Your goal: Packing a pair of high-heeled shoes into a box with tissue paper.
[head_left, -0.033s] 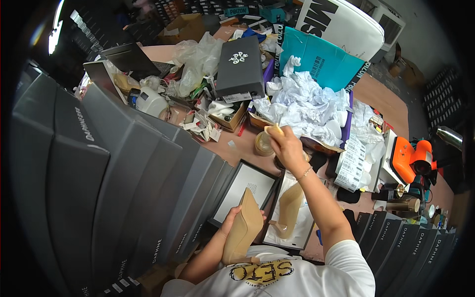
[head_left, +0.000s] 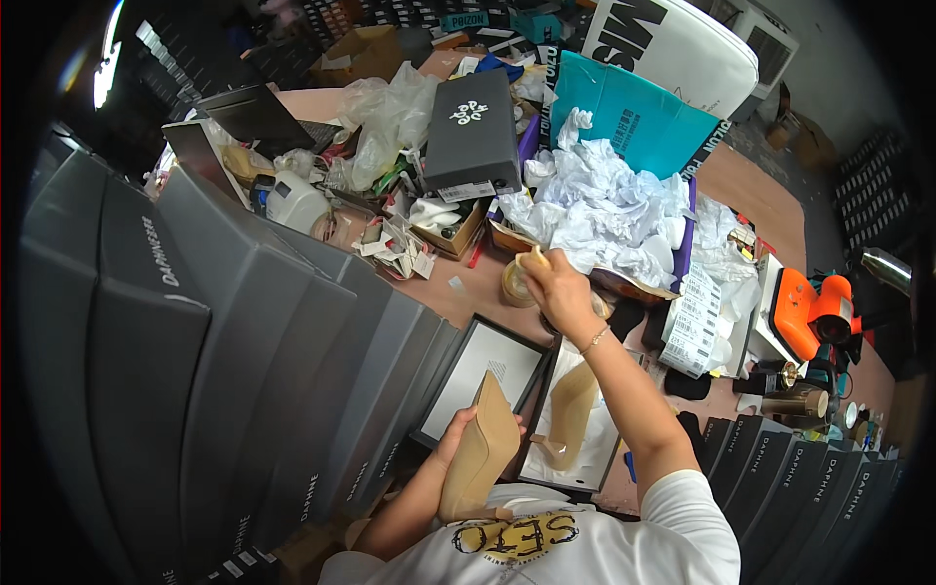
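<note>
My left hand [head_left: 451, 435] is wrapped round a beige high-heeled shoe [head_left: 482, 450], its pointed toe up and its heel by my shirt. Between the fingers of my right hand [head_left: 563, 296] is a pale yellow wiping pad [head_left: 531, 259]; whether it is cloth or sponge I cannot tell. That hand is just above and beside a round jar [head_left: 515, 285] with yellowish contents, partly hidden by the pad and fingers. The matching shoe [head_left: 571, 414] lies on white paper in an open shoebox [head_left: 606, 450], below my right forearm. Left of this box rests a dark-rimmed lid [head_left: 475, 375], white inside.
Tall stacks of grey shoeboxes [head_left: 253, 331] crowd the left side, with more boxes [head_left: 795, 468] at lower right. Beyond the jar stands a carton full of crumpled white paper [head_left: 609, 210]. A dark shoebox [head_left: 471, 132], a label roll [head_left: 692, 322] and an orange device [head_left: 795, 314] surround the workspace.
My right hand has shifted slightly left with the pad, closer over the jar. The left hand and its shoe stay where they were.
</note>
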Tool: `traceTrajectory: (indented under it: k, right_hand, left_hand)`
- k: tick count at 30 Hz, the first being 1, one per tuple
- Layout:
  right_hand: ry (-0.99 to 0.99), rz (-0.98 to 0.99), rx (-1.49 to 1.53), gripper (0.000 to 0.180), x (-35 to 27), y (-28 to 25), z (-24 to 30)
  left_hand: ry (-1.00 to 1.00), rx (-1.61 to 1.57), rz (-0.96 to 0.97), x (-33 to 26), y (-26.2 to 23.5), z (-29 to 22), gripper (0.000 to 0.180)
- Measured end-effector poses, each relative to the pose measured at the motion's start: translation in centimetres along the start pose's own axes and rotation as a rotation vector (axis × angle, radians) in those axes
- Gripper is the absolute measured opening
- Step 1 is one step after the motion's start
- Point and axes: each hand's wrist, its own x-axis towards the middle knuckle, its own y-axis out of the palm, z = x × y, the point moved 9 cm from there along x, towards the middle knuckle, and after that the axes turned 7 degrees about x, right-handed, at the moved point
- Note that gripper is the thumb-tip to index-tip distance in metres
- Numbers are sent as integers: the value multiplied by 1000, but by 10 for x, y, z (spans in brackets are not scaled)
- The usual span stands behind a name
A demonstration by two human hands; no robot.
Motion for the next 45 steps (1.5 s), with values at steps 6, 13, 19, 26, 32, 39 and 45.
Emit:
traceTrajectory:
  k: [6, 13, 19, 26, 32, 39, 45]
  right_hand:
    - [-11, -68, 95, 42, -10, 33, -20]
    - [-47, -117, 142, 56, -18, 1, -23]
    - [557, -836, 1005, 36, -132, -75, -123]
    - [440, -773, 602, 37, -102, -68, -76]
    - [76, -47, 85, 35, -27, 27, -31]
    - [162, 113, 531, 23, -120, -23, 55]
    - [-29, 163, 172, 15, -206, -60, 115]
  left_hand:
    - [-32, -32, -5, -6, -3, 1, 66]
    - [67, 71, 160, -21, 32, -23, 74]
    - [129, 52, 150, -21, 35, -15, 81]
    - [142, 15, 85, -20, 27, -13, 79]
    - [186, 70, 72, -24, 29, -19, 81]
    - [145, 98, 91, -23, 18, -5, 74]
    - [-90, 230, 177, -7, 63, 47, 67]
